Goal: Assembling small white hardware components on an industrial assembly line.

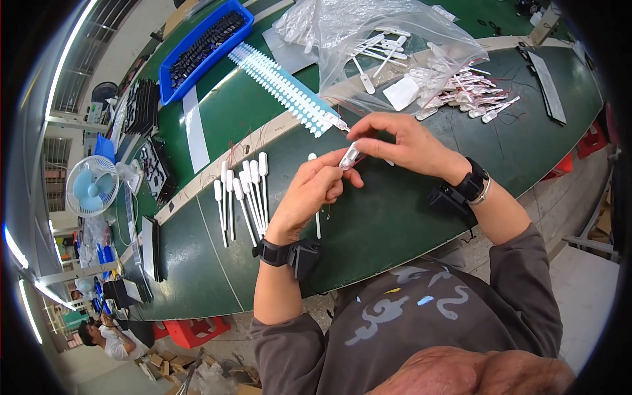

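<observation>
Over the bench, my left hand (318, 179) pinches a small white oval-headed plastic piece (350, 156) between thumb and fingers. My right hand (407, 146) bends in from the other side, its thumb and fingertips closed at the upper end of the same piece. Its lower part is hidden by my left fingers. Under my left hand lies a white stick with a rounded head (318, 224), partly covered. Left of that hand, several similar white sticks (245, 191) lie side by side. Just beyond my fingers ends a blue strip lined with white tabs (289, 92).
A clear plastic bag (342, 26) and a heap of white pieces with red wires (471, 95) lie on the green bench (395, 224). Farther back stands a blue tray (245, 26) of black parts. A grey bar (546, 85) lies at right, a fan (92, 186) at left.
</observation>
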{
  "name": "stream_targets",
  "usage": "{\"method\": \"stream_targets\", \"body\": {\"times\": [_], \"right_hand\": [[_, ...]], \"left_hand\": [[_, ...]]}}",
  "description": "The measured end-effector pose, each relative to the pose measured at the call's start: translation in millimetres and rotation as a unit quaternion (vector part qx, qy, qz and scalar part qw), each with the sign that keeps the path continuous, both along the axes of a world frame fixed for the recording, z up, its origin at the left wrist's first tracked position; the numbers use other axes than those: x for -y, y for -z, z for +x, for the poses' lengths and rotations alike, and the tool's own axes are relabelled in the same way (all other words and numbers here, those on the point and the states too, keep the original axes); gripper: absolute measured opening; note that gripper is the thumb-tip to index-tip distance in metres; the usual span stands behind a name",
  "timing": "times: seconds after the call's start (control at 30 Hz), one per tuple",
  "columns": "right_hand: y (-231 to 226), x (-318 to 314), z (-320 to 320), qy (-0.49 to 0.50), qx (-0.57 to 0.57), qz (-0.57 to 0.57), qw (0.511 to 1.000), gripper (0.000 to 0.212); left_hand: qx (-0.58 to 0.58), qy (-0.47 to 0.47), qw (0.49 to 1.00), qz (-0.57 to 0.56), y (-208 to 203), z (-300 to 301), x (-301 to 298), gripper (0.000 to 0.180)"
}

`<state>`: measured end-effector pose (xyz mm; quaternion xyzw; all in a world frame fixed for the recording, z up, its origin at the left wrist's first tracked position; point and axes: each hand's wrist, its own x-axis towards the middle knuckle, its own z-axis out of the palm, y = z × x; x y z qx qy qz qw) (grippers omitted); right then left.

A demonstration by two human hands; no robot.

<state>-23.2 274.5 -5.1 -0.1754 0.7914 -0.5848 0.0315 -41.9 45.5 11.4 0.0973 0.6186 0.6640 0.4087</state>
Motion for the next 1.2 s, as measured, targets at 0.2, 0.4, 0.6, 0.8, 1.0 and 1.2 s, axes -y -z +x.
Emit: {"method": "stream_targets", "body": {"times": [0.2, 0.4, 0.6, 0.8, 1.0, 1.2], "right_hand": [[0, 8, 8, -0.081, 0.107, -0.054, 0.990, 0.018], [17, 14, 3, -0.087, 0.190, -0.136, 0.968, 0.022], [18, 9, -1, -0.043, 0.270, -0.158, 0.949, 0.027], [21, 16, 3, 0.009, 0.234, -0.170, 0.957, 0.028], [20, 14, 4, 0.015, 0.206, -0.146, 0.968, 0.029], [12, 11, 7, 0.026, 0.198, -0.136, 0.970, 0.028]], "left_hand": [[-0.043, -0.009, 0.998, -0.049, 1, 9, -3, 0.050], [-0.205, -0.020, 0.973, -0.108, 3, 9, -3, 0.045], [-0.611, -0.080, 0.758, -0.214, 13, 7, -6, 0.030], [-0.697, -0.083, 0.677, -0.220, 24, 3, -12, 0.020], [-0.726, -0.095, 0.649, -0.207, 27, 1, -16, 0.018], [-0.738, -0.106, 0.635, -0.199, 28, -1, -17, 0.018]]}}
